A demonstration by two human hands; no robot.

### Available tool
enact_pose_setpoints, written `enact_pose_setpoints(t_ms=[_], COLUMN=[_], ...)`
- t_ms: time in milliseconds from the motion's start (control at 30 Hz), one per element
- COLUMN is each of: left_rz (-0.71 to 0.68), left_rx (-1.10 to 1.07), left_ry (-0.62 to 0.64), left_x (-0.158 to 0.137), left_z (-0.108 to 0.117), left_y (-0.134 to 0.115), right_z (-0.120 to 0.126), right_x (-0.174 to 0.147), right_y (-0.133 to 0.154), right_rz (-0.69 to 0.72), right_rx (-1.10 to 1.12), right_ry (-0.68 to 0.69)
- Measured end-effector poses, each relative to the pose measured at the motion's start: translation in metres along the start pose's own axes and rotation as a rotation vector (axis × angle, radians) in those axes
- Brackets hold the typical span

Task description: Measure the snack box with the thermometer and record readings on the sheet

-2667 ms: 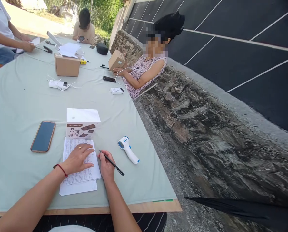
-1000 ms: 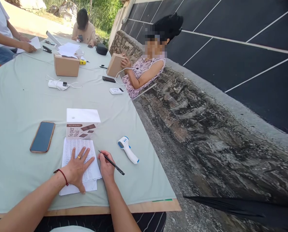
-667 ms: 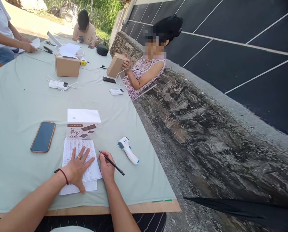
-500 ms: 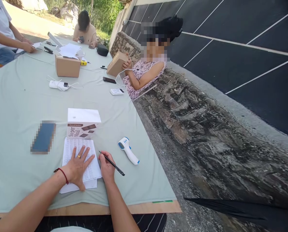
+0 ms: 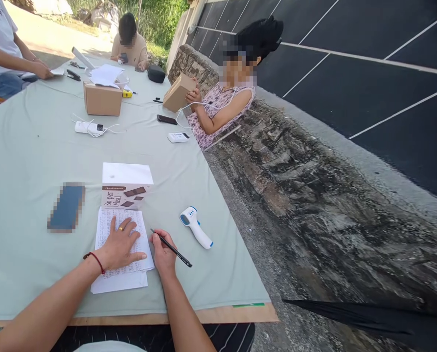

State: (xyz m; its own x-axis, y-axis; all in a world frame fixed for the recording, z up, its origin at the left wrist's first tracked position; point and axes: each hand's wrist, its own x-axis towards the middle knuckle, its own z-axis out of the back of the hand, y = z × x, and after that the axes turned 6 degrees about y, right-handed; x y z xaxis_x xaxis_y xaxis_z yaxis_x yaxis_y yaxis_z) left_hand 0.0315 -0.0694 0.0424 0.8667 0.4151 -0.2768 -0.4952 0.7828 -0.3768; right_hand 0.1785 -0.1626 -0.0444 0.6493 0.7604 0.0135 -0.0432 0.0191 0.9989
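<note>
Nearest, along the near edge of the table (image 5: 27,161), which is covered in pale green cloth: my left hand (image 5: 120,247) lies flat, fingers spread and released, pressing on the printed sheets (image 5: 122,266). A red cord sits on that wrist and a ring on one finger.

Just beside it, to the right: my right hand (image 5: 164,252), fingers pinched around a black pen (image 5: 172,248). The pen's tip points toward the sheets; its tail slants out toward the right edge.

Right of the pen, apart from it: a white and blue infrared thermometer (image 5: 196,227), lying on its side on the cloth.

Touching the far end of the sheets: a white and brown carton (image 5: 126,186), standing, with print on its near face.

Left of the carton: a phone (image 5: 66,207), flat, blurred.

Mid-table: a white device with a coiled cable (image 5: 89,128); toward the right edge, a small white gadget (image 5: 177,137) and a dark phone (image 5: 167,119).

Beyond these: a plain cardboard box (image 5: 102,99) with loose papers on top.

At the right edge, a seated person tilts a small cardboard box (image 5: 178,92) in one hand. At the far end another person sits; at the far left corner a third person's hands rest on paper.
</note>
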Motion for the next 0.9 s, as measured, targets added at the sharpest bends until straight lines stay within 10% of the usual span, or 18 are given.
enact_pose_setpoints(t_ms=[467,900], left_rz=[0.052,0.050], left_rx=[-0.079,0.084], left_ry=[-0.243,-0.175], left_x=[0.017,0.023], left_z=[-0.019,-0.020], left_y=[0.015,0.006], right_z=[0.002,0.003], right_x=[-0.004,-0.005], right_y=[0.007,0.014], right_rz=[-0.030,-0.008], right_rx=[-0.005,-0.098], right_ry=[-0.006,-0.014])
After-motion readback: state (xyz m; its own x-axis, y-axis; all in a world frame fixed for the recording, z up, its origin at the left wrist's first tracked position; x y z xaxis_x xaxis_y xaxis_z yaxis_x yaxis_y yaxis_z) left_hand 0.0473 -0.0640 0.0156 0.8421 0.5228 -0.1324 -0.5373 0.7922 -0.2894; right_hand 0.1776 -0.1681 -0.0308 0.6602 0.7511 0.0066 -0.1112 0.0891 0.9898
